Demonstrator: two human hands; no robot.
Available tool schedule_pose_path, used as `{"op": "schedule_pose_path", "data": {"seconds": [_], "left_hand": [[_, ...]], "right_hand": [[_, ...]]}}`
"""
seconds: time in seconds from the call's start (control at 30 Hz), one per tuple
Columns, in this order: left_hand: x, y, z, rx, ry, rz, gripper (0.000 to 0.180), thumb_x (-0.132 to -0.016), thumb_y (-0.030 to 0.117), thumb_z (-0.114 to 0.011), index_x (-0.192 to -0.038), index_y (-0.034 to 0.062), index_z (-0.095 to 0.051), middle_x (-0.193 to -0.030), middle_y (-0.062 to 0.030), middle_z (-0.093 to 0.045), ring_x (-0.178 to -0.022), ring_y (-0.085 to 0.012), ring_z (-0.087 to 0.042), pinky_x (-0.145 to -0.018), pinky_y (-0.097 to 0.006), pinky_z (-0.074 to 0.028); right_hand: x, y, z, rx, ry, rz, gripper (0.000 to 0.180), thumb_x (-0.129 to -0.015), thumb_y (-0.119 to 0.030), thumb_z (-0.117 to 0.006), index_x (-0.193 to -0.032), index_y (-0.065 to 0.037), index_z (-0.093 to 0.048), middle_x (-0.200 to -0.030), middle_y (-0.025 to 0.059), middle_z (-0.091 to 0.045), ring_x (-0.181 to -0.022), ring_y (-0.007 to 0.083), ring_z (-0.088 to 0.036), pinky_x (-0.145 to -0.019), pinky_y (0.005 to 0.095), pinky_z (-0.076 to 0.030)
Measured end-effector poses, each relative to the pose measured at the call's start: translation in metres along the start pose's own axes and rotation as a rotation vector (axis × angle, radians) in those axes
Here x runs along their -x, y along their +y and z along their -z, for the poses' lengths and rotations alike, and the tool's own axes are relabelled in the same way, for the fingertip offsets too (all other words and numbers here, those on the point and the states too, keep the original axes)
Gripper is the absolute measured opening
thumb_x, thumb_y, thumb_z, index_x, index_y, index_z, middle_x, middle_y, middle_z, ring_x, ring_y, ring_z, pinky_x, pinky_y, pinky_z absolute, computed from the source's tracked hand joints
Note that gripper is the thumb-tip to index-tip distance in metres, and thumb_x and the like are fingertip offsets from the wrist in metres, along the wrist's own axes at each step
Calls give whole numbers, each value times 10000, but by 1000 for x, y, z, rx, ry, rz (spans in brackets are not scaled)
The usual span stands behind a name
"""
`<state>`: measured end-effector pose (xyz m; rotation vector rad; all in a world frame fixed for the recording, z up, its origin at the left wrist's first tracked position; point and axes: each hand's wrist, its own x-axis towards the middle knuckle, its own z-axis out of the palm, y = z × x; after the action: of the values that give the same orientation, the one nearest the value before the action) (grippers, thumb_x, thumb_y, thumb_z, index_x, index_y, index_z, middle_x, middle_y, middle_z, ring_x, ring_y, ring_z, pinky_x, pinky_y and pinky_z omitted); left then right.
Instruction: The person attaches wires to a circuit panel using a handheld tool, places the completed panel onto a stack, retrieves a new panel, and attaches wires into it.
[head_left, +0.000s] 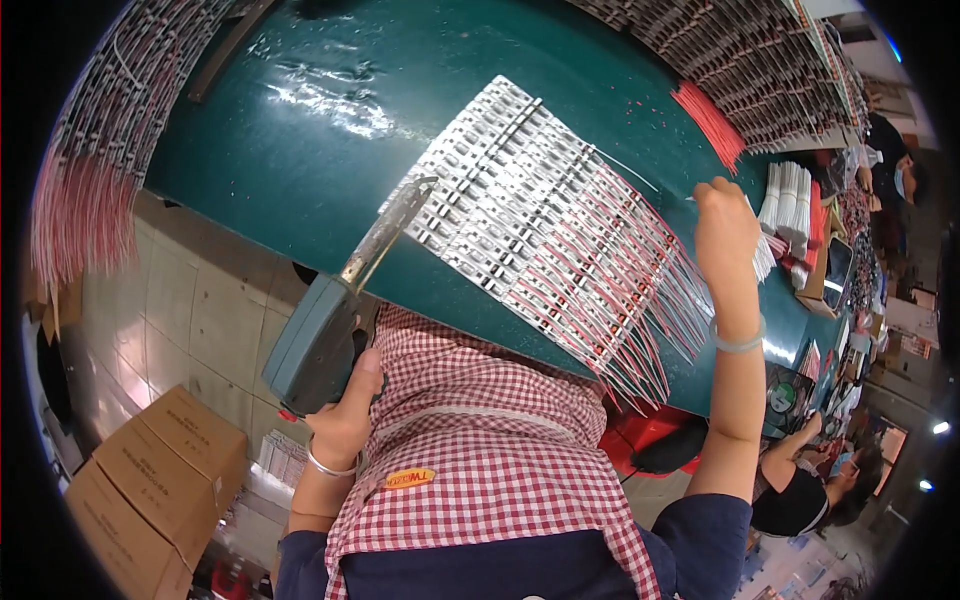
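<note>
My left hand (345,405) grips the handle of a grey-blue soldering gun (310,335). Its long metal barrel reaches up over the left edge of a panel of white, strip-like circuit modules (500,200), which lies aslant on the green table. Many red wires (665,280) trail off the panel's right part, and a single white wire (630,172) sticks out at its upper right edge. Just right of the panel, my right hand (727,225) is raised and closed, with a thin white wire tip showing at its fingertips. The rest of that wire is hidden by the fingers.
The green table (300,190) carries loose red wires (712,125) and bundled white wires (788,200) at right. Stacked wired panels (730,60) stand at the far right, others (100,150) at left. Cardboard boxes (155,490) sit lower left. A co-worker (815,480) is at right.
</note>
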<state>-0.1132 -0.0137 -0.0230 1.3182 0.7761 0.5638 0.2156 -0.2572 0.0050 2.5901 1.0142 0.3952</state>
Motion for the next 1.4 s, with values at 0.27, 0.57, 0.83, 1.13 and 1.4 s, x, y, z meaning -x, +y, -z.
{"op": "schedule_pose_path", "data": {"seconds": [0.27, 0.57, 0.83, 1.13, 1.4], "left_hand": [[-2, -7, 12, -76, -50, 48, 331, -849, -62, -659, -1175, -64, -598, -1059, -145, -660, -610, -116, -579, -511, -240, -462], [-9, -15, 13, -398, -151, -229, 230, -765, -3, -763, -984, -33, -700, -860, -110, -700, -715, -164, -671, -643, -268, -523], [-15, -8, 8, -426, -225, -277, 212, -750, -26, -746, -950, -44, -677, -858, -113, -662, -670, -177, -639, -609, -264, -501], [-15, -7, 6, -484, -239, -318, 194, -733, -46, -728, -917, -47, -666, -841, -115, -651, -647, -184, -628, -589, -261, -493], [-8, -14, 17, -525, -225, -285, 189, -731, -34, -739, -911, -49, -682, -840, -133, -661, -660, -215, -650, -604, -279, -512]], "right_hand": [[12, -126, 44, -890, 358, 64, 292, -736, 105, -697, -982, -51, -715, -889, 107, -651, -784, 266, -618, -674, 358, -513], [17, -182, 24, -908, 367, 119, 283, -701, 64, -649, -973, -5, -681, -871, 77, -615, -784, 244, -577, -651, 354, -493], [15, -182, 31, -856, 354, 129, 303, -677, 97, -695, -961, -6, -697, -850, 87, -618, -769, 251, -592, -642, 354, -499], [15, -185, 32, -820, 367, 142, 300, -672, 86, -672, -960, 2, -694, -850, 87, -614, -760, 245, -583, -631, 349, -493], [16, -184, 28, -782, 386, 183, 250, -709, -7, -643, -954, 32, -674, -854, 81, -570, -784, 234, -547, -654, 330, -466]]}}
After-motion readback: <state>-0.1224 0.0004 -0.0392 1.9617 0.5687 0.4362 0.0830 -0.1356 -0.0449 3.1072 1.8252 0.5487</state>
